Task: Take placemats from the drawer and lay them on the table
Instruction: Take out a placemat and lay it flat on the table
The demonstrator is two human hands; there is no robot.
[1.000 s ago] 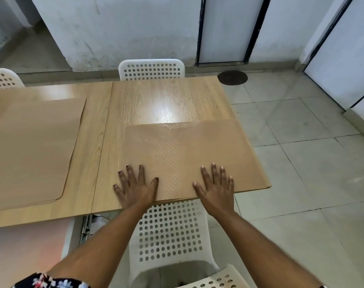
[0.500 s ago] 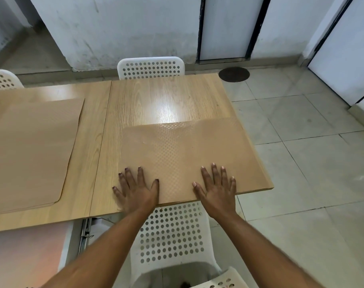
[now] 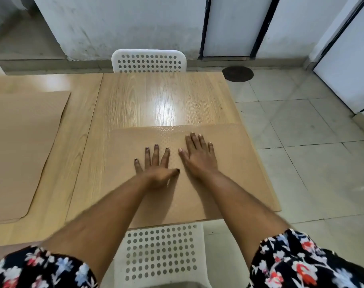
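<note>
Both hands lie flat on a tan placemat [image 3: 229,173] that covers the near right part of a wooden table [image 3: 156,96]. The left hand [image 3: 156,169] has its fingers straight and slightly spread, palm down on the mat, the thumb pointing to the right, and it holds nothing. The right hand [image 3: 198,156] sits just beside it, a little farther from the person, with its fingers also straight and pressed flat to the mat, gripping nothing. The two hands are near each other around the middle of the mat but do not touch. The mat's near edge runs along the table's near edge, and its right edge lies close to the table's right edge; a patch of fine dotted texture shows on its surface near the far edge, between the hands. A second placemat [image 3: 21,152] lies on the left part of the table, well apart from the first, cut off by the left border of the view. A white perforated chair [image 3: 149,60] stands at the far side of the table, and another white chair [image 3: 160,256] is tucked in at the near side, between the person's forearms. Floral sleeves [image 3: 301,262] show at the bottom corners. The floor [image 3: 301,152] to the right is pale tile.
</note>
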